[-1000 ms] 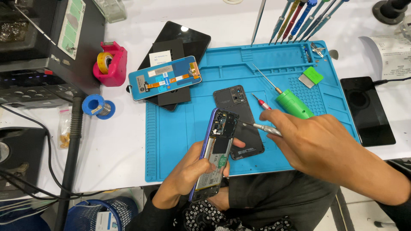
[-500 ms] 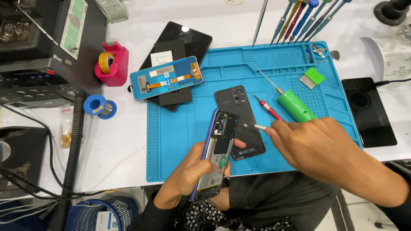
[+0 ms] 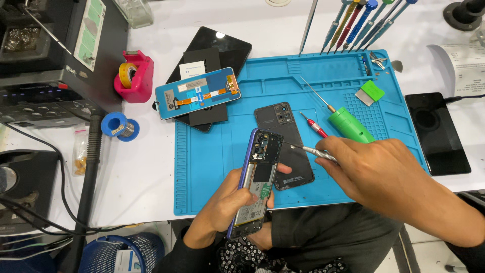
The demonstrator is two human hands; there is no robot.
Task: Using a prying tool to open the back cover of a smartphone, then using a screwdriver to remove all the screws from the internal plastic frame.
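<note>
One white square label (image 3: 192,70) on black panel (image 3: 204,83) beside blue mat (image 3: 212,167).

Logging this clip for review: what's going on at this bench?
A person is working on an opened phone above a blue mat. The left hand holds the phone with its back off and the insides showing. The right hand holds a thin screwdriver with its tip at the phone's upper part. The dark back cover lies on the mat beside it, with a green screwdriver and a red one nearby. A screen panel lies at the mat's upper left corner.
</note>
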